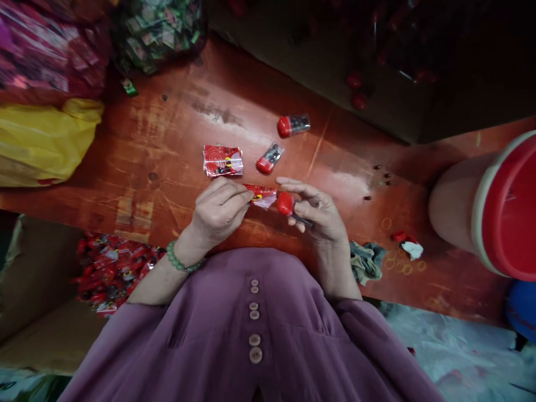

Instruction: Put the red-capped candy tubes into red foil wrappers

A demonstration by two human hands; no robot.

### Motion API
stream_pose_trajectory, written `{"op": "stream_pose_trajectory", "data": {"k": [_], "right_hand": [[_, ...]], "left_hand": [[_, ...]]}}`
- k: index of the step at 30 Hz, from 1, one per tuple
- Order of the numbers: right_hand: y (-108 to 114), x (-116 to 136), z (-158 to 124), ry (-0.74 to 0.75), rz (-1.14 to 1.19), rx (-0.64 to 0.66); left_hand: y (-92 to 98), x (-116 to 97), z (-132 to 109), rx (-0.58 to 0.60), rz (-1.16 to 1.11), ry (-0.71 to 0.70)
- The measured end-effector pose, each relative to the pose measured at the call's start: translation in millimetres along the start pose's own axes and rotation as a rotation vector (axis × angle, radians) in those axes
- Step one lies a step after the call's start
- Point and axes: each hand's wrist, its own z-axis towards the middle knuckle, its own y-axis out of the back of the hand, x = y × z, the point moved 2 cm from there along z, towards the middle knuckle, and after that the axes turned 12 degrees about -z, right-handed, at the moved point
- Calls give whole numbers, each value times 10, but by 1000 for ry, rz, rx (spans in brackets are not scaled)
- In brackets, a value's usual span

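My left hand (221, 209), with a green bead bracelet at its wrist, pinches a small red printed packet (263, 195) by one end. Close to its other end, my right hand (320, 212) grips a small clear tube with a rounded red cap (285, 203); the cap points toward the packet. Two similar tubes with dark contents lie beyond my hands: one capped tube (270, 158) nearer and another capped tube (293, 125) farther off. A stack of red printed packets (223, 161) rests on the table just past my left hand.
The red-brown table (176, 145) holds a lidded bucket (464, 201) at right, rubber bands (406, 269), a crumpled cloth (367, 261) and small dark beads (387, 176). Bulging bags (50, 61) stand far left. A cardboard box (37, 279) with red packets sits lower left; another box (318, 61) is beyond.
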Motion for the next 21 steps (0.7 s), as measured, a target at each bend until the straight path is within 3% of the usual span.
{"op": "stream_pose_trajectory", "data": {"k": [4,8,13,21], "right_hand": [[-25,21,10,-51,7,99],[-25,-10,54,-152,-6,192],[5,-56,141,-164,0,264],[38,-106,247,-224,-30,247]], "left_hand": [[11,-18,-15,5,30,-88],[15,7,-33,27,-28,-53],[12,14,-48,103,12,-101],[-51,42,-76,209,7,-78]]}}
